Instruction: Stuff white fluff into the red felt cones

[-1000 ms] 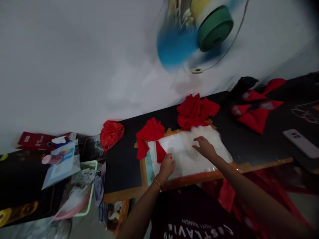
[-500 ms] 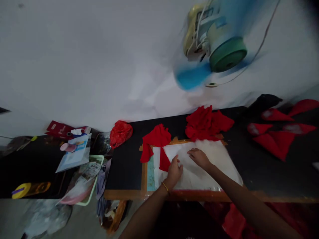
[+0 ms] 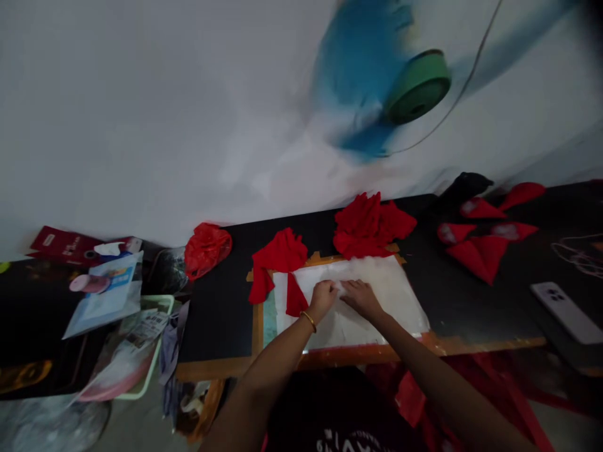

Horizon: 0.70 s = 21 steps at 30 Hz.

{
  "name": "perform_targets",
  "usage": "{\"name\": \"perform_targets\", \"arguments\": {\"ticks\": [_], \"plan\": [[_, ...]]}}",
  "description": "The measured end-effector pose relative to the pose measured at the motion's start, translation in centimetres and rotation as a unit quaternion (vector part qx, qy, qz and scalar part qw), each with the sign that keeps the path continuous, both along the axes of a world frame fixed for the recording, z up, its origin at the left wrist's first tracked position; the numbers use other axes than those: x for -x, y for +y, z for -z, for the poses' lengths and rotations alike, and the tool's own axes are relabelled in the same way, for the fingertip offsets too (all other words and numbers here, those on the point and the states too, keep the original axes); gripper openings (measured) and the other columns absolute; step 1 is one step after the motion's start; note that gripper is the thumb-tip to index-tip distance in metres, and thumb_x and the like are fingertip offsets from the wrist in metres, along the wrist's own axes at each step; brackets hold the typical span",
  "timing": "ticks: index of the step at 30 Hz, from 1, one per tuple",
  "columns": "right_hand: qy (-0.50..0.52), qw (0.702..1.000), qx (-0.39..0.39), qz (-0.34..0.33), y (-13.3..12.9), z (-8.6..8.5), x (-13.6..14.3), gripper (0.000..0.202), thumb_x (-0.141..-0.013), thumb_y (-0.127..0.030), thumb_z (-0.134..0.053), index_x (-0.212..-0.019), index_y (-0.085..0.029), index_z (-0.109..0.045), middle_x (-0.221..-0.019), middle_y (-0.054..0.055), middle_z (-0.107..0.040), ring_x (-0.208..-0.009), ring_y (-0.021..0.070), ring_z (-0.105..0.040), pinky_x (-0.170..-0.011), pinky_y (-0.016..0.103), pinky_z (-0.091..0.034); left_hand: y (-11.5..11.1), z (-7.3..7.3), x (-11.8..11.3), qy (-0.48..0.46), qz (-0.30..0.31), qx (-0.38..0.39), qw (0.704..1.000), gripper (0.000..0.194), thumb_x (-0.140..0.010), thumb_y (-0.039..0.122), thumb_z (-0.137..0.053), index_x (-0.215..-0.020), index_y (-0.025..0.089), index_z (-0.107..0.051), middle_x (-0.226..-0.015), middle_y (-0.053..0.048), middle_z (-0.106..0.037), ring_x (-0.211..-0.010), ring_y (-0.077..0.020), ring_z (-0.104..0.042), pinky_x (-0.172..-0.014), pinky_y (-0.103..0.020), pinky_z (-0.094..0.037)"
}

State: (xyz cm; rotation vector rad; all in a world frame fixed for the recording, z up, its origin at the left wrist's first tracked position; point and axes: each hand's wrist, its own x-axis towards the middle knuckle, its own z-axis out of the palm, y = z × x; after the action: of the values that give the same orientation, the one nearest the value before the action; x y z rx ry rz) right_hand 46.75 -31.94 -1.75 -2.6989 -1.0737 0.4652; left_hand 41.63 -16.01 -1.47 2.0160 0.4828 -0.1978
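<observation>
My left hand (image 3: 323, 300) is closed above a white sheet (image 3: 381, 323) on the black table. A small whitish bit shows at its fingertips, too blurred to name. Close beside it, my right hand (image 3: 362, 299) lies with fingers stretched toward the left one, over the sheet. A red cloth piece (image 3: 295, 296) rests on the sheet's left part, just left of my left hand. Beyond it lies a small heap of red cloth (image 3: 284, 254). A larger red cloth pile (image 3: 367, 226) stands behind the sheet's far edge.
A red plastic bag (image 3: 208, 250) sits at the table's left. Several red cone-like pieces (image 3: 483, 256) lie to the right, near a phone (image 3: 565, 312). A wall fan (image 3: 419, 88) spins above. Below left is a light green basket (image 3: 164, 307).
My hands have come together over the white sheet; the left has closed and lifted away from the red cloth piece. The view has turned to the right, bringing the phone into sight.
</observation>
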Motion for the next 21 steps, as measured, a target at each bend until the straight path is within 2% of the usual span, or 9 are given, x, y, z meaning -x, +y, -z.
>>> {"name": "perform_targets", "arguments": {"ticks": [3,6,9,11,14,17,19,20,21], "plan": [[-0.008,1.0,0.023,-0.003,0.5,0.5,-0.4,0.026,-0.092,-0.019,-0.057,-0.112,-0.02,-0.073,-0.112,0.012,-0.073,-0.109,0.0281,-0.061,-0.094,0.039,-0.041,1.1,-0.5,1.0,0.002,-0.041,0.009,0.999,0.012,-0.075,0.016,-0.061,-0.063,0.019,-0.059,-0.063,0.001,-0.056,-0.068,-0.0158,-0.052,-0.072,-0.028,-0.042],[-0.009,0.999,0.026,0.021,0.4,0.8,-1.6,0.03,-0.087,-0.012,-0.057,-0.111,-0.017,-0.074,-0.109,0.014,-0.073,-0.108,0.0298,-0.061,-0.095,0.041,-0.041,3.9,-0.8,3.0,0.01,-0.109,0.022,0.994,0.013,-0.08,0.023,-0.059,-0.068,0.019,-0.056,-0.061,0.003,-0.05,-0.063,-0.0145,-0.048,-0.064,-0.026,-0.039],[-0.015,0.999,0.014,0.042,0.5,0.0,-1.9,0.039,-0.088,-0.018,-0.059,-0.126,-0.016,-0.067,-0.126,0.017,-0.068,-0.116,0.0336,-0.057,-0.099,0.048,-0.041,6.9,-1.4,5.4,0.024,-0.147,0.072,0.986,0.022,-0.084,0.038,-0.059,-0.072,0.019,-0.056,-0.059,0.004,-0.047,-0.056,-0.0117,-0.045,-0.056,-0.023,-0.036],[-0.019,0.997,-0.058,0.035,1.3,-1.1,-0.8,0.048,-0.09,-0.027,-0.059,-0.137,-0.017,-0.058,-0.142,0.018,-0.057,-0.126,0.0352,-0.052,-0.103,0.052,-0.041,7.8,-1.9,6.9,0.031,-0.147,0.12,0.981,0.029,-0.083,0.046,-0.06,-0.074,0.018,-0.058,-0.061,0.004,-0.049,-0.054,-0.0102,-0.044,-0.053,-0.022,-0.035],[0.054,0.971,-0.234,-0.021,3.3,-3.0,2.5,0.048,-0.095,-0.033,-0.053,-0.141,-0.022,-0.055,-0.147,0.015,-0.051,-0.122,0.0277,-0.057,-0.1,0.045,-0.049,7.1,-2.6,8.4,0.033,-0.133,0.182,0.974,0.032,-0.08,0.047,-0.065,-0.079,0.015,-0.063,-0.066,0.0,-0.057,-0.057,-0.0104,-0.049,-0.054,-0.022,-0.038],[0.165,0.929,-0.327,-0.05,4.6,-3.5,6.4,0.034,-0.097,-0.036,-0.048,-0.123,-0.025,-0.068,-0.124,0.011,-0.067,-0.103,0.022,-0.067,-0.089,0.037,-0.056,5.1,-2.8,9.9,0.038,-0.084,0.257,0.962,0.033,-0.08,0.045,-0.066,-0.088,0.013,-0.068,-0.073,-0.004,-0.063,-0.064,-0.0128,-0.056,-0.055,-0.023,-0.041],[0.202,0.916,-0.346,-0.001,4.2,-3.0,8.5,0.032,-0.097,-0.042,-0.048,-0.103,-0.025,-0.075,-0.1,0.009,-0.072,-0.087,0.0214,-0.07,-0.08,0.035,-0.058,4.1,-2.5,11.5,0.046,-0.037,0.295,0.954,0.032,-0.082,0.041,-0.065,-0.098,0.013,-0.067,-0.084,-0.006,-0.067,-0.071,-0.0156,-0.061,-0.056,-0.024,-0.045],[0.219,0.91,-0.349,0.04,3.7,-2.6,9.3,0.034,-0.096,-0.047,-0.049,-0.096,-0.024,-0.075,-0.093,0.008,-0.072,-0.078,0.0207,-0.069,-0.073,0.035,-0.058,4.0,-2.3,12.5,0.049,-0.018,0.286,0.957,0.032,-0.083,0.037,-0.064,-0.104,0.014,-0.066,-0.091,-0.008,-0.068,-0.075,-0.0167,-0.063,-0.059,-0.025,-0.047],[0.24,0.902,-0.347,0.087,3.0,-2.2,10.0,0.037,-0.094,-0.052,-0.051,-0.092,-0.024,-0.074,-0.087,0.007,-0.072,-0.068,0.0197,-0.068,-0.066,0.034,-0.058,4.0,-2.0,13.5,0.049,-0.008,0.24,0.969,0.032,-0.083,0.031,-0.065,-0.109,0.015,-0.064,-0.099,-0.009,-0.068,-0.079,-0.0177,-0.064,-0.063,-0.027,-0.05]]}}
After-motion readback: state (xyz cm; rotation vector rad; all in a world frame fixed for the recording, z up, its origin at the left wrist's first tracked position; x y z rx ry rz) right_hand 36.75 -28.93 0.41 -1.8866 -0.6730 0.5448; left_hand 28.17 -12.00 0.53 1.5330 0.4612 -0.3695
